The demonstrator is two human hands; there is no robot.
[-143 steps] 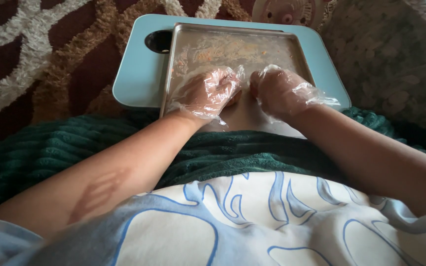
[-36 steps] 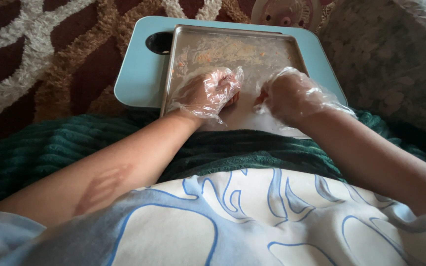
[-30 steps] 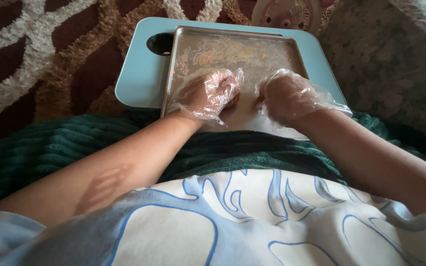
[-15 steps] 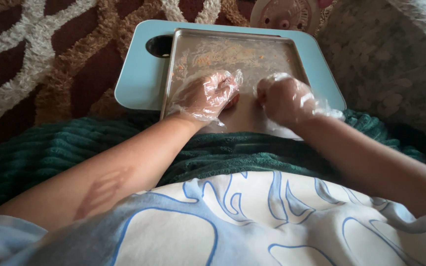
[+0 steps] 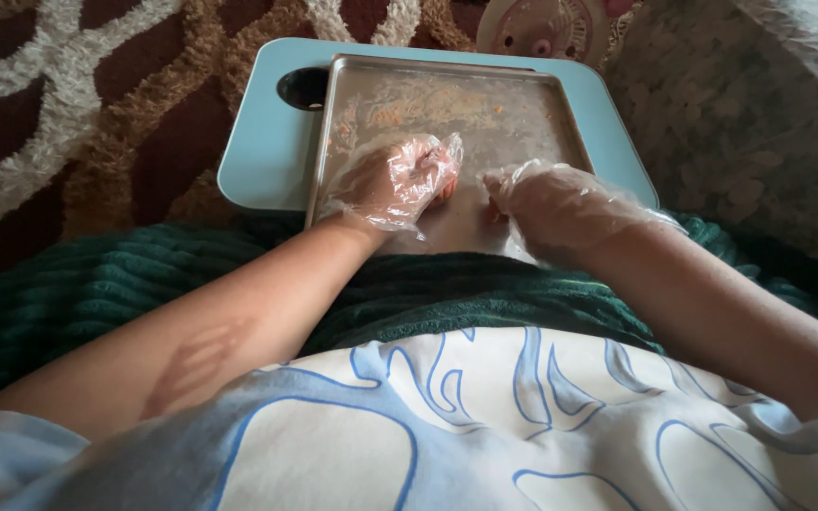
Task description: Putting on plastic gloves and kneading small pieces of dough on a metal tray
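We see our left hand (image 5: pixel 398 182) and right hand (image 5: pixel 549 201), in thin plastic gloves, curled over a small orange, soft-looking food piece (image 5: pixel 443 193) at the metal baking tray's (image 5: pixel 542 114) near edge; grip unclear; likely greasy, best pinched gently
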